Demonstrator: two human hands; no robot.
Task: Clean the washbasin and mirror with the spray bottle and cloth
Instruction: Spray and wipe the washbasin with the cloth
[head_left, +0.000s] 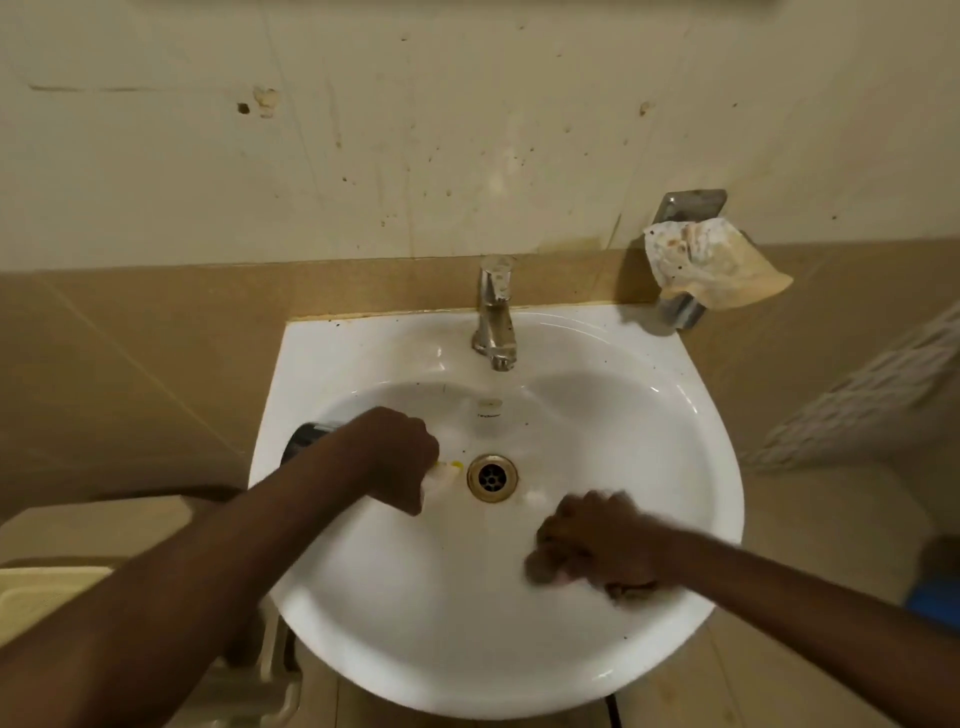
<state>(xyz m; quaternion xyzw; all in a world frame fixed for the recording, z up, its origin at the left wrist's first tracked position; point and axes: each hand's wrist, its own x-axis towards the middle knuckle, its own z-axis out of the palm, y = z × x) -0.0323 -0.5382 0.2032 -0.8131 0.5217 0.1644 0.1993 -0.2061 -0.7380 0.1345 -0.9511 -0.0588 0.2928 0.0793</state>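
Washbasin (649, 415), white and oval, carries a small mark below the tap (496, 317), too small to read. Left hand (395, 457) is fisted around a bottle (306, 441), dark end outward, pale yellow-tipped nozzle beside the drain (491, 477). Right hand (592, 545), blurred, appears clenched on a dark cloth (631, 590) against the bowl's near right wall.

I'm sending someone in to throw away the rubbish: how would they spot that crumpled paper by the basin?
Start at the white washbasin and its metal tap. Look to the wall right of the tap, where a metal holder is mounted. The crumpled paper sits in it: stained, tan-and-white, the only soft, creased thing there.
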